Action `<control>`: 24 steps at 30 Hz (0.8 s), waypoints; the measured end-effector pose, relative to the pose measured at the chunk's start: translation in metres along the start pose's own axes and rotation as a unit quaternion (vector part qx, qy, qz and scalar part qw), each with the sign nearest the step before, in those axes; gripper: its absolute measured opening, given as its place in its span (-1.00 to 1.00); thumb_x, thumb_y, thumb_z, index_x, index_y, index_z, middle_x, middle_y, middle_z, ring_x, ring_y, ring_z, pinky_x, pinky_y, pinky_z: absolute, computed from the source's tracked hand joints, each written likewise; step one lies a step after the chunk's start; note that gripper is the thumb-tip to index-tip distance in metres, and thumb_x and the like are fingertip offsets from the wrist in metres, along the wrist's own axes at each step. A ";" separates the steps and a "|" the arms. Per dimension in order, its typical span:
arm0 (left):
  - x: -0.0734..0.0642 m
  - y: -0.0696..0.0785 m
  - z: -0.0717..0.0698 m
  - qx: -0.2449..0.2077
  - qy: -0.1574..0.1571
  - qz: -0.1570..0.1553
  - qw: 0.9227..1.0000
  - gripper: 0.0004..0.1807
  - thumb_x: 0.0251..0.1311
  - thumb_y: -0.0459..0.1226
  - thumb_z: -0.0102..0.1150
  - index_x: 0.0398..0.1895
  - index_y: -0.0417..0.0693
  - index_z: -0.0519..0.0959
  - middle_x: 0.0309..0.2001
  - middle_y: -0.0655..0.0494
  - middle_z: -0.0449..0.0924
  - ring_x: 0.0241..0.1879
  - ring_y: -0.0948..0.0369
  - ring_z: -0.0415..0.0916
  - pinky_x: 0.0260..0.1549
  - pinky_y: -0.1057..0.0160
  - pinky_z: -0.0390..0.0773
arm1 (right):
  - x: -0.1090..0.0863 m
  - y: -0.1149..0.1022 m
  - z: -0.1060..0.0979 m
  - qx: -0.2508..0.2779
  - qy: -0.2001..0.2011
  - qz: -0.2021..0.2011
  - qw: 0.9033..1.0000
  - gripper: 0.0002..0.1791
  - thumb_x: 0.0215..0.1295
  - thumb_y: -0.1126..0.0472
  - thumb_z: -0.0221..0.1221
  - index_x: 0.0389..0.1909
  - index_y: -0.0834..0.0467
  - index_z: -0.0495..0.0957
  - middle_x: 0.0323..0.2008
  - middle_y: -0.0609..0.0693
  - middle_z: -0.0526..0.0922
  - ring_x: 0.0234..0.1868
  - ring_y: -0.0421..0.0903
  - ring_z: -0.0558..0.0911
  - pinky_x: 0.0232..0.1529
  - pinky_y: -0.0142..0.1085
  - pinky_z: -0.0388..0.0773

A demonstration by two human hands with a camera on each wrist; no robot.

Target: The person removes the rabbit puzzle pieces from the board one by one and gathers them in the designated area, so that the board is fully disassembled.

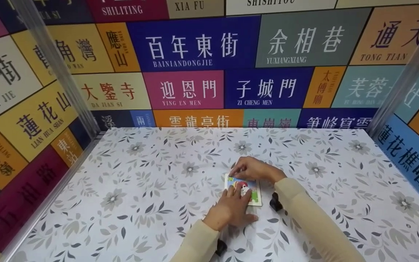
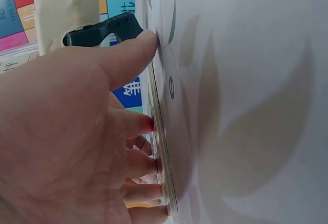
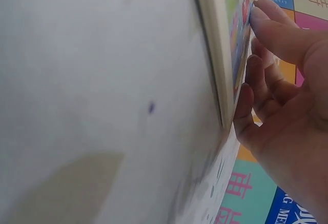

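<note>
A small flat picture board [image 1: 255, 196] with a bright cartoon scene and a cream border lies on the patterned cloth. My left hand [image 1: 231, 209] spreads over its near left part, fingertips pressing on it, thumb down on the cloth. From the left wrist, the board's thin, layered edge [image 2: 166, 188] shows under those fingers. Across the far edge reaches my right hand [image 1: 251, 169], its thumb and forefinger pinching at the far left corner. In the right wrist view its other fingers curl beside the board [image 3: 218, 55]; the exact contact is partly hidden.
White cloth [image 1: 151, 153] with grey leaves and flowers covers the table. Clear panels with upright edges [image 1: 75, 91] stand at the sides. Behind rises a wall [image 1: 195, 43] of coloured signs. A black wrist mount [image 1: 275, 202] sits under the right sleeve.
</note>
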State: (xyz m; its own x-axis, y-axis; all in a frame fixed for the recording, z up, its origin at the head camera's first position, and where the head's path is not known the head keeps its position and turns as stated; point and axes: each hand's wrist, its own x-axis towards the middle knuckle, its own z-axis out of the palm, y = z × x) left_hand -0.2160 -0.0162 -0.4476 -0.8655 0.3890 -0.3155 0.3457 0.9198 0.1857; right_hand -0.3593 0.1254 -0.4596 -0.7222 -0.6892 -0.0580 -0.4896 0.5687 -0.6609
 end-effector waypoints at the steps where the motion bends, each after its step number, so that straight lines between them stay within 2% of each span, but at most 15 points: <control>1: 0.000 0.000 0.000 -0.002 -0.001 -0.003 1.000 -0.10 0.31 0.28 0.01 0.61 0.19 0.02 0.64 -0.03 -0.14 0.62 -0.01 -0.16 0.56 -0.02 0.01 | 0.000 0.000 0.000 -0.001 -0.004 0.001 1.000 -0.78 0.36 0.30 0.23 -0.08 0.05 0.77 -0.13 0.05 0.66 -0.20 -0.18 0.52 -0.15 -0.33 0.46; 8: 0.001 0.000 0.000 -0.010 -0.002 -0.004 1.000 -0.08 0.30 0.28 0.03 0.62 0.19 0.01 0.64 -0.05 -0.15 0.62 -0.02 -0.16 0.57 -0.02 0.00 | 0.003 -0.002 0.000 -0.001 -0.028 0.008 1.000 -0.72 0.39 0.31 0.17 -0.02 0.00 0.76 -0.10 0.04 0.66 -0.19 -0.17 0.51 -0.10 -0.27 0.49; 12: 0.001 0.000 0.001 0.002 -0.004 0.002 1.000 -0.09 0.31 0.29 0.00 0.62 0.17 0.01 0.64 -0.04 -0.13 0.62 -0.01 -0.14 0.56 -0.01 0.03 | 0.001 -0.001 0.001 -0.016 -0.014 0.007 1.000 -0.73 0.40 0.30 0.15 -0.08 -0.01 0.76 -0.11 0.03 0.65 -0.14 -0.15 0.53 -0.05 -0.20 0.50; 17: 0.001 0.000 0.001 0.014 -0.010 0.002 1.000 -0.09 0.32 0.31 -0.04 0.62 0.18 0.01 0.64 -0.02 -0.15 0.62 0.01 -0.15 0.55 -0.02 0.06 | 0.001 0.001 0.001 -0.014 0.010 0.014 1.000 -0.78 0.39 0.23 0.18 -0.16 -0.04 0.80 -0.14 -0.01 0.67 -0.17 -0.17 0.54 -0.08 -0.22 0.50; 24: 0.001 -0.001 -0.001 0.009 -0.010 0.003 1.000 -0.10 0.32 0.31 -0.03 0.62 0.19 0.01 0.64 -0.03 -0.15 0.62 0.00 -0.16 0.55 -0.03 0.05 | 0.002 -0.002 -0.001 0.017 -0.008 0.030 0.999 -0.79 0.39 0.21 0.20 -0.12 0.00 0.80 -0.08 0.00 0.73 -0.02 -0.08 0.64 0.14 -0.08 0.56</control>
State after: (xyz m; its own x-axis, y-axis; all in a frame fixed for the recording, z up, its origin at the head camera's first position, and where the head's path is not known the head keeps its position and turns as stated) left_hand -0.2173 -0.0165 -0.4474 -0.8556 0.3959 -0.3335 0.3577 0.9179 0.1718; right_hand -0.3600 0.1234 -0.4579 -0.7420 -0.6614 -0.1097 -0.4289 0.5940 -0.6806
